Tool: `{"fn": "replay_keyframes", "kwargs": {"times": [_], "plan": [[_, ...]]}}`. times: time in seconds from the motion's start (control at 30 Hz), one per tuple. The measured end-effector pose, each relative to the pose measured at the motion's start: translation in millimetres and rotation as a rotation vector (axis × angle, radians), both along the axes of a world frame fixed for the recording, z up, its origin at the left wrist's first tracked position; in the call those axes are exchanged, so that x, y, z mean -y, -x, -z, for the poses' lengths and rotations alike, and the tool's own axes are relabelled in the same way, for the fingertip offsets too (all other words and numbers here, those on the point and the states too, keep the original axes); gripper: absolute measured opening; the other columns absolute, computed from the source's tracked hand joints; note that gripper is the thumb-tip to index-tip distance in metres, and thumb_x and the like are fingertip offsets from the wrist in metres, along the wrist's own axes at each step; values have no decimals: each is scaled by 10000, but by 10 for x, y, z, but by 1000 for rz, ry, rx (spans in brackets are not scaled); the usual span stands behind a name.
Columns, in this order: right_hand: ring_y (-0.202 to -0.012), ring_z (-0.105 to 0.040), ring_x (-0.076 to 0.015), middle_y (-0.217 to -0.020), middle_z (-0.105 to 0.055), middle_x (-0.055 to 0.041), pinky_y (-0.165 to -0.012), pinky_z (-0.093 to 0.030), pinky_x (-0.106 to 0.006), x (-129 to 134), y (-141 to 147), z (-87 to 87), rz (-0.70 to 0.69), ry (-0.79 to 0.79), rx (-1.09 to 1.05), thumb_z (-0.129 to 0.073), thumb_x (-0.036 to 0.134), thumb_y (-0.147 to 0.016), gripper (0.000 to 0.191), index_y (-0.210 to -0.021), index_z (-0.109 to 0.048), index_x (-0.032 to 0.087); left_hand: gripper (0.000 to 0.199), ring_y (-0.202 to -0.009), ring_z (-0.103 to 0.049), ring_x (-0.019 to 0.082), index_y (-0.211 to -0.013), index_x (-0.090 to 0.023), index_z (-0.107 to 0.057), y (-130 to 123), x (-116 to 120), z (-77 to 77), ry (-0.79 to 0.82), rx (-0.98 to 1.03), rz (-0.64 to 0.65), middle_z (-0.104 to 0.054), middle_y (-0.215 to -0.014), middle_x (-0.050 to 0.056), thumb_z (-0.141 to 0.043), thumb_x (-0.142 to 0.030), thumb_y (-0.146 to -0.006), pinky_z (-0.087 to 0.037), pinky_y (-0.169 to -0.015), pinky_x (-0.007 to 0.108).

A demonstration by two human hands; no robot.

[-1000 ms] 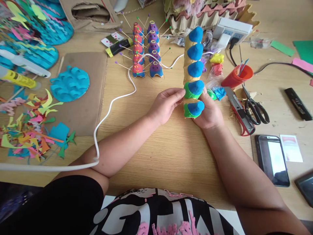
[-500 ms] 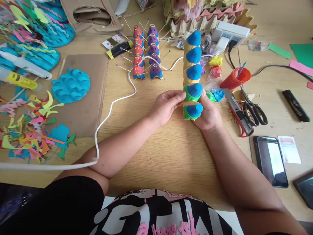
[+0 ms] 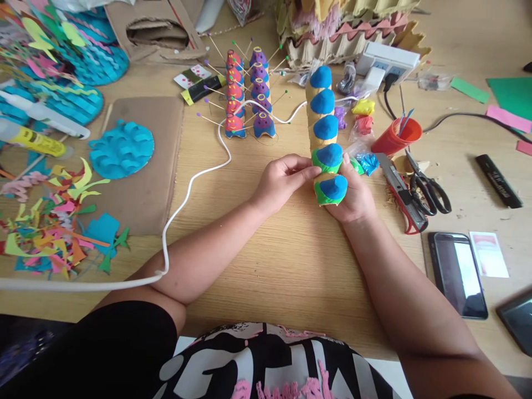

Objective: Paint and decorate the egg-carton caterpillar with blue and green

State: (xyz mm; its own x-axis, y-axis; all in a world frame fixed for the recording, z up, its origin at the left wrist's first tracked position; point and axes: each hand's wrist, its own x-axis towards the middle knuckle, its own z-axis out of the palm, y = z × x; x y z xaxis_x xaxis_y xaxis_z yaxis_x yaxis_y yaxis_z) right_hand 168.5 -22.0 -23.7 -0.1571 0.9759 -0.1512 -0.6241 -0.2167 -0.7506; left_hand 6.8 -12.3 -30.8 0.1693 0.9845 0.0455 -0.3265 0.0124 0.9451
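Note:
Between my two hands is an egg-carton strip (image 3: 326,128) with a row of humps, held up above the table. Blue clay covers the hump tops, and green clay wraps the two humps nearest me; the other sides are bare tan card. My left hand (image 3: 282,180) pinches the strip's left edge by the second hump, thumb on the green clay. My right hand (image 3: 353,191) grips it from the right and below, its fingers partly hidden behind. Beyond stand a red egg-carton caterpillar (image 3: 235,94) and a purple egg-carton caterpillar (image 3: 261,91), both with pin-like sticks.
A white cable (image 3: 189,191) crosses the table and my left forearm. To the right are small clay packets (image 3: 368,163), an orange cup (image 3: 394,137), a box cutter (image 3: 401,191), scissors (image 3: 428,188) and a phone (image 3: 459,274). Cardboard (image 3: 141,208) and paper scraps (image 3: 58,221) lie left.
The far end of the strip has swung left and a little toward me, so the strip now slants. Both hands keep their hold. The whole view has shifted slightly.

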Motion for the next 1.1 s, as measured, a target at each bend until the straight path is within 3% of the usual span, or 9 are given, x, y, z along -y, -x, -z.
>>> {"fn": "replay_keyframes", "kwargs": {"times": [0.17, 0.37, 0.6, 0.73, 1.1], "plan": [[-833, -723, -203, -838, -798, 30, -854, -649, -393, 2, 5, -19, 9, 53, -18, -783, 490, -993, 206, -921, -737, 303, 473, -862, -713, 154, -862, -208, -848, 17, 4, 5, -64, -80, -11, -808, -875, 7, -1024, -618, -706, -532, -844, 293], [-936, -777, -191, -956, -863, 8, -943, -675, -360, 6, 9, -15, 23, 45, 1, -793, 478, -989, 206, -961, -796, 273, 464, -826, -690, 152, -835, -195, -843, 29, 10, -21, -88, -157, -57, -788, -835, 11, -1035, -595, -697, -502, -801, 292], [-880, -797, -162, -951, -853, -10, -858, -692, -268, -10, -20, 25, 35, -10, 46, -947, 601, -820, 412, -967, -833, 234, 538, -734, -628, 116, -830, -178, -828, 15, 26, -29, -80, -159, -51, -756, -766, -8, -991, -679, -719, -470, -722, 269], [-837, -780, -175, -903, -836, 7, -787, -685, -314, -8, -34, 36, -3, -76, 86, -946, 673, -806, 466, -970, -812, 258, 551, -741, -642, 110, -813, -182, -811, -3, -6, -29, -27, -27, 4, -752, -771, -15, -984, -697, -718, -499, -755, 263], [-602, -640, -142, -719, -728, 39, -546, -582, -301, -10, -124, 59, -43, -158, 152, -1028, 630, -711, 497, -857, -726, 263, 539, -722, -624, 109, -730, -191, -768, 3, -26, -15, 47, 194, 84, -670, -720, -21, -948, -697, -767, -508, -733, 280]]}}
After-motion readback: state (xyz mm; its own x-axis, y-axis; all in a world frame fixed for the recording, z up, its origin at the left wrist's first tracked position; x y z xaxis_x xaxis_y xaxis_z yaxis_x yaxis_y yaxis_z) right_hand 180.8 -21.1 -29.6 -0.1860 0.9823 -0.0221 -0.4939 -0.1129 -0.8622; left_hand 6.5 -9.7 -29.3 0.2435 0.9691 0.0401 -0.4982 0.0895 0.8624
